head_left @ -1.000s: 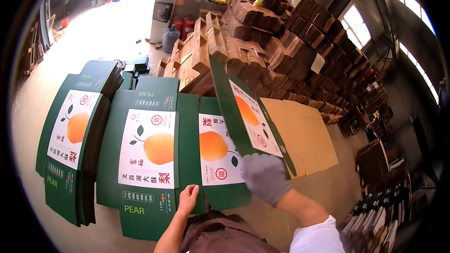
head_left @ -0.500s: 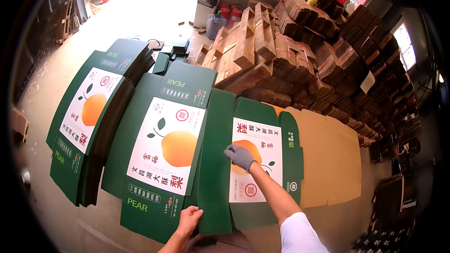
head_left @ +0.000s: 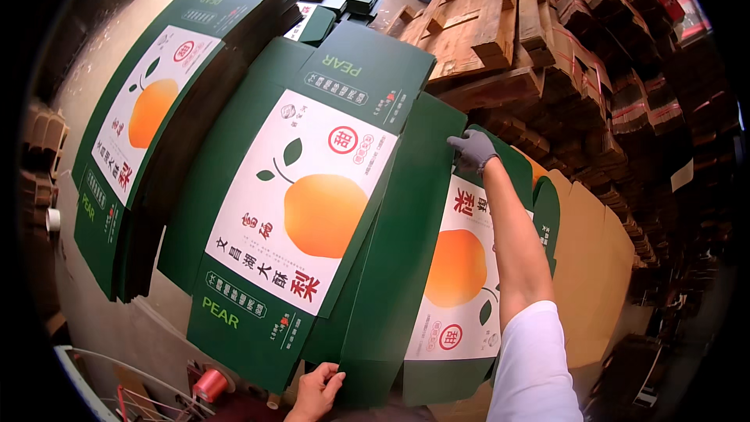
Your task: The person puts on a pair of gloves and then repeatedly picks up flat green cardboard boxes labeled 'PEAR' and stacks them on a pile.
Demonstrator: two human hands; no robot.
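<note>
A flat green pear carton (head_left: 391, 281) lies before me, its white panel showing an orange-yellow pear. My left hand (head_left: 315, 395), bare and with curled fingers, grips its near left edge, thumb against the green strip. Far up the same carton, my right hand (head_left: 473, 150), in a grey glove, has its fingers bent together at the fold between green strip and printed panel. What lies under those fingertips is hidden. Left of this carton, and partly overlapped by it, a stack of matching flat cartons (head_left: 258, 180) shows its printed face.
A taller stack of green cartons (head_left: 148, 101) stands at far left. Plain brown cardboard (head_left: 598, 266) extends on the right. Wooden pallets (head_left: 461, 27) and bundled brown cardboard (head_left: 641, 101) stand behind. A red spool (head_left: 211, 384) sits at the lower left beside a curved metal frame.
My right hand has moved from the printed pear panel to the carton's far end. My left hand remains at the near edge. The head view has shifted, and the cartons appear larger.
</note>
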